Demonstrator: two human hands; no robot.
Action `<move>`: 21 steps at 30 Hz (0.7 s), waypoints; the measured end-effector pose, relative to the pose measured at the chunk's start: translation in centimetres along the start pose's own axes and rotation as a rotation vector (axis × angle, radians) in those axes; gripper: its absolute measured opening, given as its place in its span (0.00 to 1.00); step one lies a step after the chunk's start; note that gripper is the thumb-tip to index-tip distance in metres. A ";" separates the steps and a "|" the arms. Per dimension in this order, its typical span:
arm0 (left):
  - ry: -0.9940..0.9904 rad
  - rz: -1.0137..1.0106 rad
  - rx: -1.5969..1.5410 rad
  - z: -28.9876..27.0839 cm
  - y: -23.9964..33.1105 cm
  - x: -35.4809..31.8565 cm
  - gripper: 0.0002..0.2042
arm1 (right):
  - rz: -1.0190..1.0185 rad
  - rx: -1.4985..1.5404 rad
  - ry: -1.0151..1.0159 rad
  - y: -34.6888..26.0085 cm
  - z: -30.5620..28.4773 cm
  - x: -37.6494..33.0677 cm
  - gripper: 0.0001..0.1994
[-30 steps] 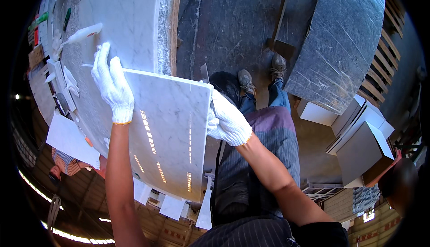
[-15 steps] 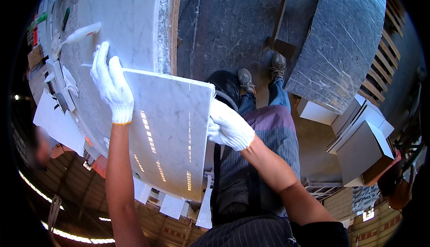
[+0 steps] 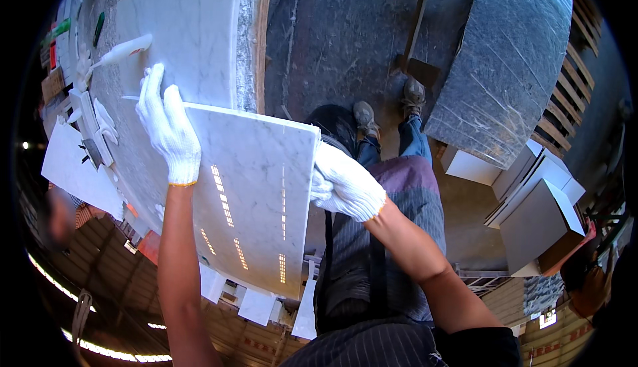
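Note:
I hold a polished white marble tile (image 3: pixel 256 201) with grey veins, raised flat in front of me, its glossy face reflecting ceiling lights. My left hand (image 3: pixel 169 127), in a white knit glove, lies with fingers spread over the tile's far left corner. My right hand (image 3: pixel 345 184), also gloved, grips the tile's right edge. Below the tile lies a large white marble slab (image 3: pixel 193 34) on a workbench. A white caulk tube (image 3: pixel 123 51) lies on that slab just beyond my left fingertips.
A dark grey stone slab (image 3: pixel 505 68) leans at the right, over wooden pallets (image 3: pixel 561 111). White and grey boxes (image 3: pixel 531 201) are stacked at the right. My shoes (image 3: pixel 389 104) stand on dusty concrete. Small white tiles (image 3: pixel 73 167) lie at the left; another person appears blurred at the left edge.
The tile and both hands have held almost still, shifting very slightly. The person at the lower left has moved further toward the edge of view.

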State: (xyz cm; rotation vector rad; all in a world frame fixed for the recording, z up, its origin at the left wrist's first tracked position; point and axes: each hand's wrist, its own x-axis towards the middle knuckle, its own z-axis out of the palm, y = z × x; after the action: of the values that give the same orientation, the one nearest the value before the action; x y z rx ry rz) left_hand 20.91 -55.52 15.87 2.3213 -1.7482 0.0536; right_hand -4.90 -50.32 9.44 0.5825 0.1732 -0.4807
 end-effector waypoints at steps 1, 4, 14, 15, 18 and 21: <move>0.007 -0.002 0.002 0.1 -0.3 -0.1 0.18 | -0.019 0.008 -0.031 -0.2 0.3 -0.3 0.17; 0.003 0.031 0.029 -0.1 -0.5 -0.2 0.18 | -0.057 -0.001 -0.042 -1.2 1.0 -1.8 0.18; 0.003 0.001 0.027 0.1 -0.5 -0.3 0.18 | -0.035 0.000 -0.088 -1.1 1.4 -0.6 0.21; 0.008 0.001 0.025 0.1 -0.3 -0.3 0.18 | -0.045 0.013 -0.120 -1.4 1.8 -1.1 0.20; 0.020 0.008 0.027 -0.1 0.0 0.1 0.18 | -0.063 -0.010 0.002 -2.8 1.4 -2.3 0.19; 0.035 0.030 0.048 0.0 -0.4 0.0 0.18 | -0.086 -0.196 0.210 -5.0 1.4 -3.2 0.22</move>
State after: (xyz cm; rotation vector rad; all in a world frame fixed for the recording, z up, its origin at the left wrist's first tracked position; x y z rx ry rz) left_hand 21.27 -55.38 15.77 2.3125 -1.7844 0.1418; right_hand -10.11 -53.52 9.12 0.4336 0.4418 -0.4788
